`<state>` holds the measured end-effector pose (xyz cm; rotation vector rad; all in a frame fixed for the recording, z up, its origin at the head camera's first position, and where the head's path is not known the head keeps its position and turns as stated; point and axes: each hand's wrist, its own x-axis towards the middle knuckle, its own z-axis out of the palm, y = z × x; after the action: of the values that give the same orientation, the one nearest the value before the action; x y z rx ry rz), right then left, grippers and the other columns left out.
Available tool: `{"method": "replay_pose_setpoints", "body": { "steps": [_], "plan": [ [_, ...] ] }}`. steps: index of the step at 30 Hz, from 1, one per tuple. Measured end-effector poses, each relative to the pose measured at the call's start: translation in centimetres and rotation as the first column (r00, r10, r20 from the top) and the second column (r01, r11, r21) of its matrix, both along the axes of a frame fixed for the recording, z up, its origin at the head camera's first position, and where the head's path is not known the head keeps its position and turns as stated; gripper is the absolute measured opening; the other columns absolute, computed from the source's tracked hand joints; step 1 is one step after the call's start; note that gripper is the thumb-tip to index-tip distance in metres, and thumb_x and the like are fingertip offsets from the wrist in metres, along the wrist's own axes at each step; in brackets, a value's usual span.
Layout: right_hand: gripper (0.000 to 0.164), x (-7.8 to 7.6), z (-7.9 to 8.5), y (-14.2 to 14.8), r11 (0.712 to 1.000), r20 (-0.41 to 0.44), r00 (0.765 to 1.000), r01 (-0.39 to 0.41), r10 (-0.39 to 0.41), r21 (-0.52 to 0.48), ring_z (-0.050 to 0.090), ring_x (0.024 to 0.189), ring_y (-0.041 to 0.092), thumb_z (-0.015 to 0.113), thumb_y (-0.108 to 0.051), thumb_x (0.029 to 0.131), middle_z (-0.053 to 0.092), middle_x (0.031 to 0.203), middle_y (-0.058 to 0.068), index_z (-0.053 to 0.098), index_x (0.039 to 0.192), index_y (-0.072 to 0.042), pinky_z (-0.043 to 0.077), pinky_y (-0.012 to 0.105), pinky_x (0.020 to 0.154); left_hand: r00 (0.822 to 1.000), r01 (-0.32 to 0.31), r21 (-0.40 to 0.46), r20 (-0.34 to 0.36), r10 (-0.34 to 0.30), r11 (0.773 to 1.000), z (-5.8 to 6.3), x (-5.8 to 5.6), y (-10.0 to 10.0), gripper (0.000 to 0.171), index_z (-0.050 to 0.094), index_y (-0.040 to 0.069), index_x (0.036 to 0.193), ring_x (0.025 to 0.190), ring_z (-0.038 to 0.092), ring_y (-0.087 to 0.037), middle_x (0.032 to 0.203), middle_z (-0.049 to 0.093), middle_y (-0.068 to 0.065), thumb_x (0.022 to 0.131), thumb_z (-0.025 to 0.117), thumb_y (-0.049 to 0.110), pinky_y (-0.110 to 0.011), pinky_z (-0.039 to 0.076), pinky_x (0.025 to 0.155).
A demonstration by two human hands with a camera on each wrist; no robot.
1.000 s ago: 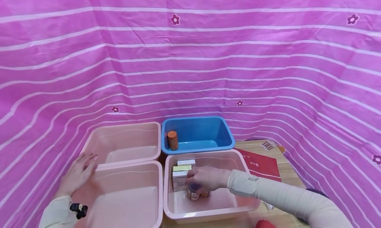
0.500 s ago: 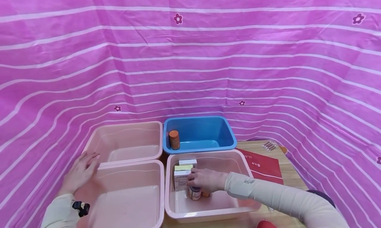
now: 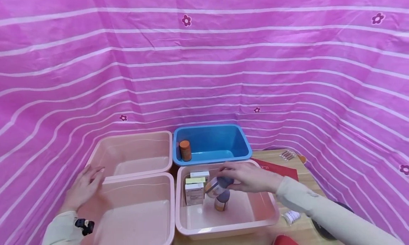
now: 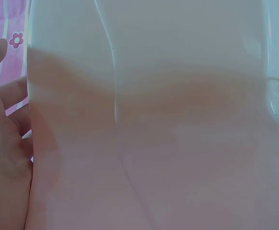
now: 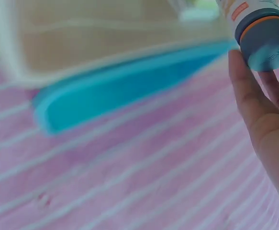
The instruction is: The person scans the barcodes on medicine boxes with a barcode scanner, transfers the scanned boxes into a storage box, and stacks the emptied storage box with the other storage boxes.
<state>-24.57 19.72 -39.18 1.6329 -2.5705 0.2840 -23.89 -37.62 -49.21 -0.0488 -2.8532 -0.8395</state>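
My right hand [image 3: 247,177] holds a pill bottle [image 3: 213,188] by its dark blue cap, tilted over the front right pink bin [image 3: 227,227]. In the right wrist view the fingertips are at the cap of this bottle [image 5: 261,36], which has an orange ring. Below it a second dark-capped bottle [image 3: 221,204] stands in the bin. Several medicine boxes [image 3: 194,194] stand upright along that bin's left side. My left hand [image 3: 83,188] rests at the left rims of the two left pink bins, fingers relaxed; the left wrist view shows the hand [image 4: 7,134] beside the bin wall.
Behind stands a blue bin [image 3: 217,155] with an orange bottle [image 3: 185,151] in it. Two pink bins, back [image 3: 140,134] and front [image 3: 140,177], are at left. On the table at right lie a red packet [image 3: 281,169], cotton swabs [image 3: 287,155] and a small white-labelled item [image 3: 291,216].
My right hand has lifted one dark-capped bottle off the bin floor, moving up and right and tilting it. The second bottle has come into fuller view. My left hand stays at the rims.
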Motion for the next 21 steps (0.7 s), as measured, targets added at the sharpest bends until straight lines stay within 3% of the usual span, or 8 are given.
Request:
{"method": "replay_pose_setpoints", "body": {
  "steps": [5,10,15,21],
  "plan": [
    [0.051,1.6,2.2,6.0,0.981,-0.040,0.987,0.147,-0.153,-0.127,0.065,0.100,0.011,0.084,-0.022,0.085,0.064,0.127,0.002,0.067,0.132,-0.013,0.063,0.027,0.079,1.000,0.016,0.000,-0.010,-0.016,1.000,-0.1,-0.1,-0.3,0.056,0.050,-0.005,0.144,0.146,0.020,-0.062,0.153,0.033,-0.043,0.111,0.037,0.039,-0.087,0.024,0.099],
    [0.054,3.2,2.1,12.0,0.924,-0.137,0.931,0.300,-0.338,-0.238,0.061,0.088,0.003,0.090,-0.017,0.071,0.065,0.117,-0.001,0.071,0.121,-0.013,0.057,0.019,0.066,1.000,0.016,-0.009,-0.018,-0.016,1.000,0.0,0.1,-0.6,0.056,0.050,-0.006,0.143,0.146,0.020,-0.062,0.153,0.033,-0.042,0.111,0.037,0.038,-0.087,0.024,0.098],
    [0.053,5.7,0.0,17.3,0.856,-0.066,0.880,0.436,-0.470,-0.277,0.053,0.071,-0.009,0.090,-0.008,0.070,0.064,0.111,0.000,0.071,0.119,-0.010,0.048,0.008,0.054,1.000,0.021,-0.018,0.016,-0.021,1.000,0.1,0.1,-0.3,0.057,0.049,-0.004,0.145,0.146,0.020,-0.061,0.158,0.026,-0.040,0.111,0.036,0.039,-0.088,0.025,0.095],
    [0.052,8.0,-4.1,21.7,0.771,-0.146,0.760,0.603,-0.633,-0.207,0.061,0.079,-0.001,0.095,-0.024,0.066,0.067,0.103,-0.003,0.075,0.112,-0.014,0.058,0.030,0.061,0.999,0.015,-0.018,0.042,-0.014,1.000,0.3,0.0,-0.1,0.060,0.047,-0.004,0.147,0.145,0.019,-0.063,0.160,0.020,-0.041,0.111,0.034,0.043,-0.089,0.025,0.093]
  ]
}}
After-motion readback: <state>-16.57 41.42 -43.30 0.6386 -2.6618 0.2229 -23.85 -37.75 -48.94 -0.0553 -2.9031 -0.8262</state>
